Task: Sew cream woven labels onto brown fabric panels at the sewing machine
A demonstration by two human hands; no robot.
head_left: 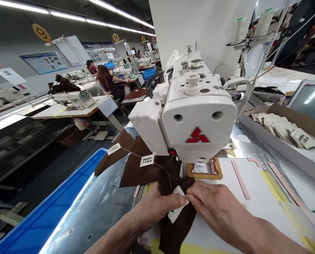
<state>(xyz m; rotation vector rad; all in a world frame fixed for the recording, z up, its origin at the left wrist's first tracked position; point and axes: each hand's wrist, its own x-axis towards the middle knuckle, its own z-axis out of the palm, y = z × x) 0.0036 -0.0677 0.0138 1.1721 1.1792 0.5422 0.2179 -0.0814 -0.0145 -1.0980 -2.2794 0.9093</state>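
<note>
L hand [161, 203] pinches label [174, 216] against cloth [177, 233]; R hand [214, 203] grips cloth at label's edge, prob. to steady both. Box [279, 148] nearby, prob. for quick reach.

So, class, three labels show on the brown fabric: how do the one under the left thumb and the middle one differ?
The thumb-held label is partly covered by the left hand; the middle label is uncovered. The thumb-held label's lettering is mostly hidden, while the middle label's BIMBA Y LOLA reads plainly. Both are pale, against dark brown fabric.
</note>
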